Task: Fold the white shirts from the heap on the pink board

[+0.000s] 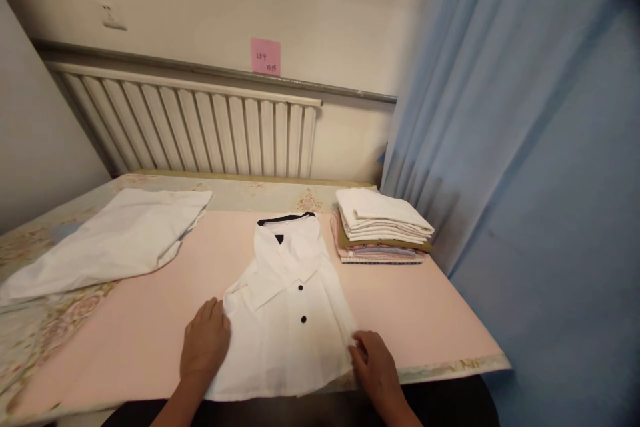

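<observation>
A white shirt (280, 340) with a dark inner collar band and black buttons lies front up before me, its collar pointing away and its body narrowed by folding. At its left edge is my left hand (205, 337), fingers bent and closed on the cloth, the thumb hidden. My right hand (374, 367) pinches the opposite edge near the hem between thumb and fingers. The lower hem reaches the near edge of the pink cloth (420, 320) that covers the table.
To the right stands a stack of folded clothes (385, 223), mostly white on top. Another white garment (120, 233) lies loosely spread at the left. Behind the table are a radiator (200, 120) and a pink note (265, 57). A blue curtain (525, 147) hangs along the right side.
</observation>
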`<control>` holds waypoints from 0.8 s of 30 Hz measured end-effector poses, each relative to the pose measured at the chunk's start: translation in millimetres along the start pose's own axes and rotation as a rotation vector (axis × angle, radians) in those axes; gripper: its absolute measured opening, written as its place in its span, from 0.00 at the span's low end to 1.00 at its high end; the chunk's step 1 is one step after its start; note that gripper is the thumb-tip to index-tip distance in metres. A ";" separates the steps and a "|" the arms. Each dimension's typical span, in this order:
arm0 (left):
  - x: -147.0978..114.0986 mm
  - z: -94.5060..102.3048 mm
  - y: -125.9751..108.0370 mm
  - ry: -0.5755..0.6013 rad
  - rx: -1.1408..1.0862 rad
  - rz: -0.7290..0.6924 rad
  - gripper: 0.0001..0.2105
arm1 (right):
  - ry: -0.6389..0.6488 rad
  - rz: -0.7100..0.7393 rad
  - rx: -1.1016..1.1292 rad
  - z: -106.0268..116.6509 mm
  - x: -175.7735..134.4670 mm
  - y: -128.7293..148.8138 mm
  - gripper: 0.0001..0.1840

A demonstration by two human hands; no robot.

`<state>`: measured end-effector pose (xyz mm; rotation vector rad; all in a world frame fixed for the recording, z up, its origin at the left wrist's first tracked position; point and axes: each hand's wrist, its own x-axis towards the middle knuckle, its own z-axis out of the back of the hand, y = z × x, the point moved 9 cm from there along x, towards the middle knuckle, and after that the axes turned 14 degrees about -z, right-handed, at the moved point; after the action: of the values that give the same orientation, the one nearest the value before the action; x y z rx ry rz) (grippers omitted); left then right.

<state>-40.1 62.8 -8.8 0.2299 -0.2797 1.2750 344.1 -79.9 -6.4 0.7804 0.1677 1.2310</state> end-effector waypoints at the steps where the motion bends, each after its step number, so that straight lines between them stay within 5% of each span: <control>1: 0.3 -0.4 0.1 -0.002 0.004 -0.002 0.19 | -0.010 -0.001 0.020 3.9 -0.8 -0.4 0.08; 12: 1.7 -1.2 -0.7 -0.023 0.000 -0.019 0.19 | -0.010 0.106 0.036 19.6 -12.7 -7.8 0.23; 24: 0.8 -2.4 -0.8 -0.013 0.002 -0.014 0.20 | -0.086 0.254 -0.017 14.5 -9.1 14.4 0.19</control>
<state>-38.9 64.1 -10.8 0.2410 -0.2873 1.2603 337.0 -92.7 10.5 0.8565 -0.0133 1.4333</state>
